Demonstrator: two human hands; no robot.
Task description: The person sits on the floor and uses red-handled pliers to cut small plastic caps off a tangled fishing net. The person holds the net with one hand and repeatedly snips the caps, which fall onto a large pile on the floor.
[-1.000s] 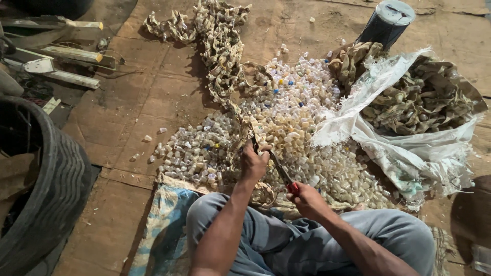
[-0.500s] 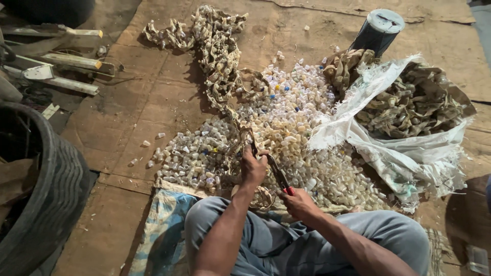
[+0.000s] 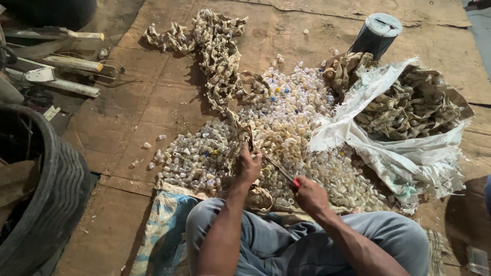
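I sit on the floor with my knees up. My left hand [image 3: 249,166] grips a long tan strip studded with small plastic caps [image 3: 220,56] near its lower end. My right hand [image 3: 309,195] is closed around the red handle of a thin blade [image 3: 280,169], whose tip reaches up toward my left hand. Under both hands lies a wide heap of small pale plastic caps [image 3: 286,128], a few of them blue or yellow. The strip runs away from me and curls at the far left.
A torn white sack [image 3: 404,148] full of more tan strips lies open at the right. A dark cylinder [image 3: 376,36] stands behind it. A black tyre [image 3: 51,199] sits at the left, with wooden and metal bars [image 3: 61,76] beyond. A blue cloth [image 3: 163,225] lies under my legs.
Both hands have stayed on the strip and the blade; the right hand has shifted slightly. The view has tilted a little, so everything sits lower in the picture.
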